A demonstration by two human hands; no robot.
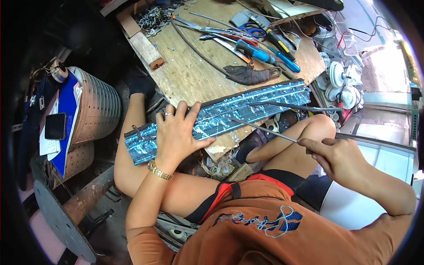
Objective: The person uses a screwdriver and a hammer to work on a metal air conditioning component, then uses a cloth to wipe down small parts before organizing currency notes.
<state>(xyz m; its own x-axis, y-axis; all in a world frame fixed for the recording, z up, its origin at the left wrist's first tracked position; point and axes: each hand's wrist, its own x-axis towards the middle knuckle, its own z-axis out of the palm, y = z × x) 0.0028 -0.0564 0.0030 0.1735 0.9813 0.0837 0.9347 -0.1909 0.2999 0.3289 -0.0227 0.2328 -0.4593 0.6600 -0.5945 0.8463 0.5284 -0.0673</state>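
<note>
A long, flat, ribbed dark piece (260, 94) with a shiny bluish surface lies slantwise across the table's near edge, above my legs. My left hand (176, 132) rests flat on it toward its left end, fingers spread and thumb stretched to the right. In my closed right hand (338, 159) is a thin metal rod (269, 130); its handle end is hidden in the fist, and its tip meets the piece near the middle. A dark bent strip (300, 106) crosses the piece's right part and sticks out past its end.
On the wooden table (187, 70) lie a blue-handled tool (254, 52), blue-handled scissors (251, 29), a dark wrapped bundle (251, 75) and a pile of metal bits (154, 20). A phone (56, 126) and blue folder (66, 119) top a perforated metal drum (99, 104) at left.
</note>
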